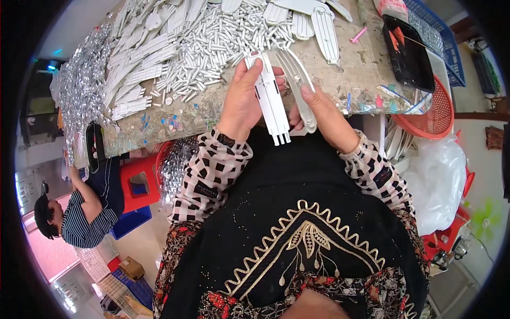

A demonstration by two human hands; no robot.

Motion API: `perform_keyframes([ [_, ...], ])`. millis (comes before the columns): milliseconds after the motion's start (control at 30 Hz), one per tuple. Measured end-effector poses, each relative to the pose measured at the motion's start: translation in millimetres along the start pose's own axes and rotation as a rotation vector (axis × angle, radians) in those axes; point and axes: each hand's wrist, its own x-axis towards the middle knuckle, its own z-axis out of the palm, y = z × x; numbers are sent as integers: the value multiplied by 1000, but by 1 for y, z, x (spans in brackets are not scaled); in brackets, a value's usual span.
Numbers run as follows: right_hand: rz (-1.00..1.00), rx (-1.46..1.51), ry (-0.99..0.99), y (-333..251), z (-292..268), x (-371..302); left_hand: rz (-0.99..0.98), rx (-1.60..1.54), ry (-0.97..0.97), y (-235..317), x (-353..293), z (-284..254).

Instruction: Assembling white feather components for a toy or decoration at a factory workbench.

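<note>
White plastic strip (272, 101) with prongs at its lower end was what I saw in the head view, held upright-ish just off the near edge of the worktable (366, 64), above the lap. My left hand (243, 101) was wrapped round its left side, thumb across the upper end, fingers closed on it. My right hand (324, 114) pinched a curved white slotted piece (300, 85) just beside the strip, the two parts touching or nearly so — I could not tell which.

I judged both parts light, stiff and thin, likely to flex or snap at the prongs, and smooth enough to slip. The flat middle of the strip looked the safest place to grip, clear of the prongs.

Beyond the hands, toward the far edge, lay a heap of small white rods (212, 48), with flat white slatted pieces (324, 24) at the far right and more stacked strips (138, 69) to the left. A black tray (411, 58) sat at the right edge, and a red basket (438, 114) hung past the right corner. A pink peg (358, 35) lay near the tray.

Open room was scant — only a bare patch of tabletop right of the hands. Another person in a striped top (85, 220) sat well apart, lower left.
</note>
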Motion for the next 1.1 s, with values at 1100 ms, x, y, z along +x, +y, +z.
perform_keyframes([
  [1100,-457,-647,87,-7,14,-11,11,-9,-264,20,-20,8],
])
